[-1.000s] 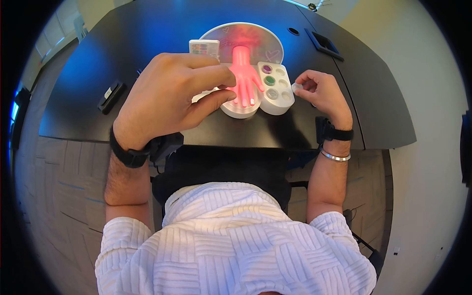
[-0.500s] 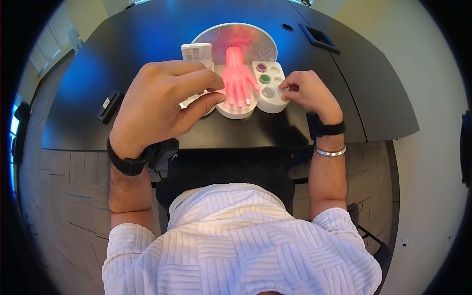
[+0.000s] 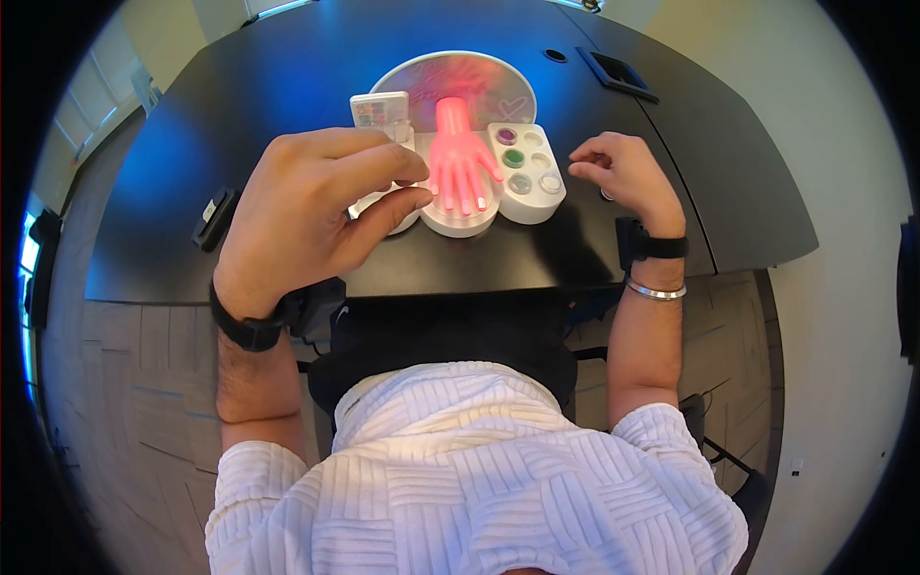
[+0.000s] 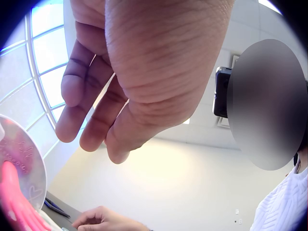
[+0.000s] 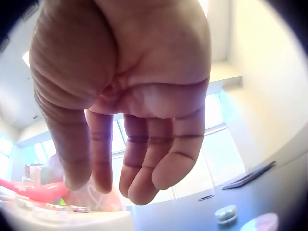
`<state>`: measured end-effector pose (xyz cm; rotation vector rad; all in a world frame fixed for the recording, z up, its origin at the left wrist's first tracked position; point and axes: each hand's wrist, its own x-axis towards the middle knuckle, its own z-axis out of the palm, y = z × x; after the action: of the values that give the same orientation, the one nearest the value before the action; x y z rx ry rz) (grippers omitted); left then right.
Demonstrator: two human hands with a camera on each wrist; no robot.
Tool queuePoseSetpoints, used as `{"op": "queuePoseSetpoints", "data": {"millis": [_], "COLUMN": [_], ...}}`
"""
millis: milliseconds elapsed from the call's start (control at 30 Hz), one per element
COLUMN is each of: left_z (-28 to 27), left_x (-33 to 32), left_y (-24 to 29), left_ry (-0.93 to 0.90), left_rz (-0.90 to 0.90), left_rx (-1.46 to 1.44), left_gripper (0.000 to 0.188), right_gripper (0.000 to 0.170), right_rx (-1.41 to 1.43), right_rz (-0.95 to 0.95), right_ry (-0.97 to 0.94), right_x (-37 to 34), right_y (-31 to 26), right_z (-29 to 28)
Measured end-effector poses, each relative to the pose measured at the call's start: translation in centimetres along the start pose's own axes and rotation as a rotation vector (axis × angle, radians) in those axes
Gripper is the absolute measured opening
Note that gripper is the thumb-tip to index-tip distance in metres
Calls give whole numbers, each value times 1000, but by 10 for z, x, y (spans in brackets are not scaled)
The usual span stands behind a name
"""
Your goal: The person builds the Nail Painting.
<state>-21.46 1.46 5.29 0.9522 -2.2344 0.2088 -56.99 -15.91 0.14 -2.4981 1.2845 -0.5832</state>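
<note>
A glowing pink model hand (image 3: 460, 163) with white nail tips stands on a round white base (image 3: 458, 222). Beside it, a white holder (image 3: 532, 206) carries purple, green and clear round pots, plus a clear-looking one (image 3: 549, 183) at its front right. My left hand (image 3: 311, 206) hovers left of the model, thumb and index tips apart, with nothing visible between them; the left wrist view shows its fingers (image 4: 91, 106) loosely bent. My right hand (image 3: 628, 177) is right of the holder, apart from it, and its fingers hang relaxed and empty in the right wrist view.
Behind the model stands a rounded panel (image 3: 498, 81), with a small case (image 3: 380, 110) at its left. A black object (image 3: 217, 218) lies at the table's left. Near my right hand are small round items, including a jar (image 5: 226, 214). A rectangular black frame (image 3: 618, 75) lies at back right.
My right hand put the small round piece it pinched into the holder's front right, let go and moved right. My left hand kept its pose, with a small shift left in view.
</note>
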Motion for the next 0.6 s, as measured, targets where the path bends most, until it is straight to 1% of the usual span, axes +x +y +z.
{"op": "queuePoseSetpoints", "data": {"millis": [67,100,133,200,333,400,533,600], "left_z": [1,2,3,3,3,3,3,3], "left_x": [0,0,1,1,0,0,0,0], "left_y": [0,0,1,2,1,1,1,0], "left_ry": [10,18,19,27,28,27,19,24], "left_rz": [9,25,23,44,49,43,39,36], "left_rx": [-34,-67,-67,-74,-64,-64,-58,-66], "left_gripper": [18,18,18,19,19,19,18,18], "right_gripper": [30,31,31,35,40,43,42,40], "right_rx": [43,-25,-26,-207,-184,-164,-188,-205], "right_rz": [253,272,270,340,359,424,397,427], "right_ry": [52,62,59,57,53,14,40,-8], "right_x": [-4,-4,-4,-5,-5,-4,-8,-6], "right_y": [7,17,25,39,59,60,60,62], "right_z": [-7,-8,-8,-6,-3,-3,1,2]}}
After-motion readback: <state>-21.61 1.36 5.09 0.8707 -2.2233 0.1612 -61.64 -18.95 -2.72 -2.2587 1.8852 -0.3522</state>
